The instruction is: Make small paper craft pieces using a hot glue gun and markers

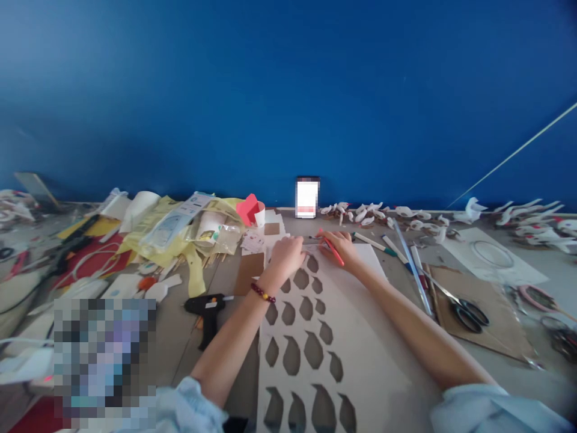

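A long white sheet of board [360, 337] lies in front of me, with rows of leaf-like or bird-like shapes cut out of its left part. At its far end, my right hand [340, 245] is closed around a slim red pen-like tool [334, 252], whose tip I cannot make out clearly. My left hand [288, 254] rests on the sheet just left of it, fingers curled and pressed together. Whatever those fingers may pinch is hidden. A beaded bracelet [263, 293] circles my left wrist.
Left of the sheet lies a black glue gun [206, 310], with yellow plastic bags [157, 240] beyond it. To the right are scissors [466, 313], a clear ruler [412, 267], markers and brown cardboard [487, 307]. Small white bird figures [369, 211] line the blue wall beside a lit screen [307, 198].
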`<state>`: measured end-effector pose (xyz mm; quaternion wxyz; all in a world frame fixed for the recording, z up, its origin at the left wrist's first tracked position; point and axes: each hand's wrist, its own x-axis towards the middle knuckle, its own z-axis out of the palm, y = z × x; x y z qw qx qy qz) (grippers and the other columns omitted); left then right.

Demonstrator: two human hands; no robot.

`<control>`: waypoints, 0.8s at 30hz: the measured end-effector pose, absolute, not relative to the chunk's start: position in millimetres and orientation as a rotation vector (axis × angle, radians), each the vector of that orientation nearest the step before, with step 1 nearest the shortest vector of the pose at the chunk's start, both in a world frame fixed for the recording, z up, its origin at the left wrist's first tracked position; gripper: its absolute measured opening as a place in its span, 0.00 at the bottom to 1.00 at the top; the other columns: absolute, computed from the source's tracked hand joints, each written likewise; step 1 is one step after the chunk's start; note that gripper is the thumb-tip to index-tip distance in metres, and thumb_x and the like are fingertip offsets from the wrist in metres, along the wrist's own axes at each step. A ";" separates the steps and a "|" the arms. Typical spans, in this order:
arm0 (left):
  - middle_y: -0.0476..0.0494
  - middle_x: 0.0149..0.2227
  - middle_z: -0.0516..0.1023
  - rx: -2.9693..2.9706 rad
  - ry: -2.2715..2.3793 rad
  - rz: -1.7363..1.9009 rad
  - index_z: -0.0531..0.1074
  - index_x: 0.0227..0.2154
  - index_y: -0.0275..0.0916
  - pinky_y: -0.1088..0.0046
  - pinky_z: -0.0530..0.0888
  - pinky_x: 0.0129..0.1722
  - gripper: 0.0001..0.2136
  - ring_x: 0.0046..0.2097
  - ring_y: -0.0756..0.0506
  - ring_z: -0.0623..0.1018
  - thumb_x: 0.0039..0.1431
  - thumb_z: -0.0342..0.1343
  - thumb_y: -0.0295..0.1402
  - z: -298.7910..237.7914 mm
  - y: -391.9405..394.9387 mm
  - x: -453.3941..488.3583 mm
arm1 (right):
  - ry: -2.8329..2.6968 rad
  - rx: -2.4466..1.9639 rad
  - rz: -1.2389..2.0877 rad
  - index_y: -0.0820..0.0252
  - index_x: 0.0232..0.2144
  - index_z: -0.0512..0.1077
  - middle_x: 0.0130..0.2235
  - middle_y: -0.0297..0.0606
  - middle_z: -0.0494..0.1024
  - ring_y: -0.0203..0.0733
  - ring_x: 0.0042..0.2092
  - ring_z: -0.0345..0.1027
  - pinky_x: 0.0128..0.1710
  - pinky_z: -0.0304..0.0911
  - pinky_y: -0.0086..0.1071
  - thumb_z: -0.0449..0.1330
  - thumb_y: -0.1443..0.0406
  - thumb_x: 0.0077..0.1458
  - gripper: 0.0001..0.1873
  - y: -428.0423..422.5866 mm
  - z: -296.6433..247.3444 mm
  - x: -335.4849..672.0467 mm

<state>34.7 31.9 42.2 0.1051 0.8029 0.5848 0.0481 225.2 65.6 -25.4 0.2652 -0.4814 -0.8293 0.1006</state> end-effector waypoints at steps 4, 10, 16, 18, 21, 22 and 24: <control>0.36 0.45 0.75 2.267 1.664 0.197 0.70 0.44 0.38 0.67 0.69 0.41 0.14 0.46 0.39 0.74 0.58 0.50 0.39 31.8 44.1 24.0 | -2.182 -1.305 0.340 0.55 0.45 0.65 0.35 0.38 0.78 0.46 0.37 0.71 0.44 0.56 0.41 0.55 0.66 0.53 0.15 65.6 -21.7 221.9; 0.36 0.47 0.75 2.150 1.583 0.347 0.71 0.45 0.37 0.68 0.69 0.41 0.17 0.47 0.39 0.75 0.57 0.51 0.42 27.1 50.4 22.4 | -2.105 -1.321 0.421 0.55 0.42 0.65 0.33 0.36 0.76 0.44 0.32 0.71 0.36 0.59 0.35 0.59 0.62 0.51 0.15 67.8 -20.1 217.5; 0.37 0.45 0.77 2.050 1.603 0.472 0.73 0.42 0.38 0.68 0.69 0.43 0.17 0.46 0.39 0.75 0.57 0.50 0.45 20.3 53.0 24.4 | -2.109 -1.291 0.412 0.55 0.42 0.65 0.33 0.37 0.76 0.44 0.33 0.71 0.35 0.58 0.35 0.57 0.62 0.52 0.14 66.8 -18.7 217.8; 0.37 0.44 0.77 2.074 1.613 0.511 0.73 0.40 0.38 0.67 0.68 0.44 0.16 0.46 0.39 0.75 0.58 0.49 0.44 17.0 53.6 26.4 | -2.114 -1.300 0.396 0.55 0.42 0.65 0.33 0.38 0.76 0.44 0.33 0.70 0.36 0.57 0.36 0.57 0.61 0.52 0.13 66.2 -18.6 217.9; 0.38 0.42 0.78 2.074 1.652 0.548 0.74 0.38 0.38 0.66 0.68 0.45 0.15 0.46 0.39 0.75 0.58 0.49 0.43 14.6 53.8 29.7 | -2.126 -1.317 0.371 0.56 0.42 0.64 0.34 0.38 0.76 0.44 0.34 0.71 0.38 0.57 0.37 0.56 0.61 0.52 0.14 66.3 -19.9 217.2; 0.39 0.41 0.78 2.062 1.667 0.557 0.74 0.37 0.39 0.66 0.68 0.45 0.14 0.45 0.40 0.75 0.57 0.50 0.42 14.6 53.8 30.7 | -2.128 -1.323 0.366 0.56 0.42 0.64 0.34 0.38 0.76 0.44 0.34 0.71 0.38 0.57 0.38 0.56 0.61 0.52 0.14 66.5 -20.4 216.7; 0.41 0.41 0.78 2.042 1.691 0.579 0.74 0.35 0.40 0.67 0.68 0.45 0.11 0.45 0.41 0.75 0.57 0.51 0.40 15.4 53.7 32.0 | -2.124 -1.334 0.365 0.56 0.42 0.64 0.34 0.38 0.76 0.45 0.34 0.71 0.38 0.57 0.38 0.56 0.61 0.51 0.14 66.9 -20.9 215.6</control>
